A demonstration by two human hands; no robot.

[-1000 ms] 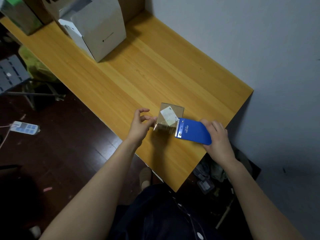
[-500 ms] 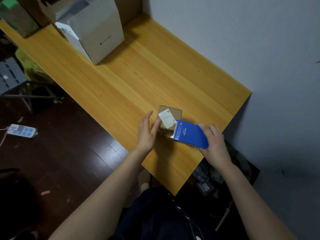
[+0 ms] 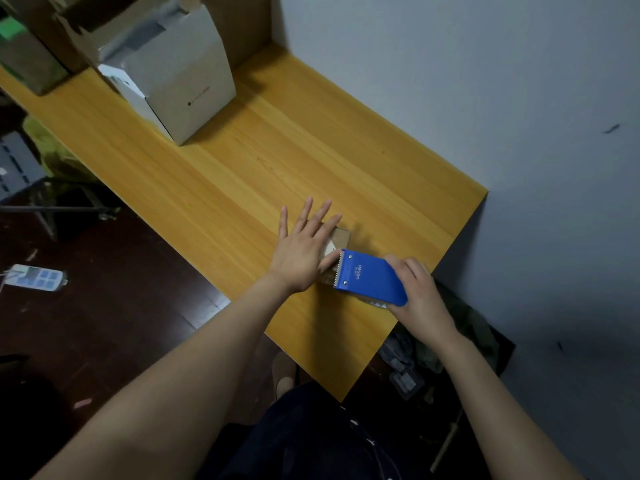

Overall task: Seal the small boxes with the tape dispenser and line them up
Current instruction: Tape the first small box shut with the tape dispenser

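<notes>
A small brown cardboard box point(image 3: 342, 237) with a white label stands on the wooden table point(image 3: 242, 174) near its front right corner. My left hand point(image 3: 304, 249) lies flat on top of the box with straight, spread fingers and hides most of it. My right hand point(image 3: 420, 292) grips the rear of the blue tape dispenser point(image 3: 369, 278). The dispenser's toothed edge sits against the box's near side, next to my left thumb.
A large grey-white carton point(image 3: 180, 77) stands at the table's far left, with brown cartons point(image 3: 31, 60) behind it. A wall runs along the table's right side. On the dark floor to the left lies a power strip point(image 3: 36, 277). Clutter lies below the table's right corner.
My left hand has gone from pinching the box's left side to lying flat over its top. The tape dispenser has stayed at the box's near side.
</notes>
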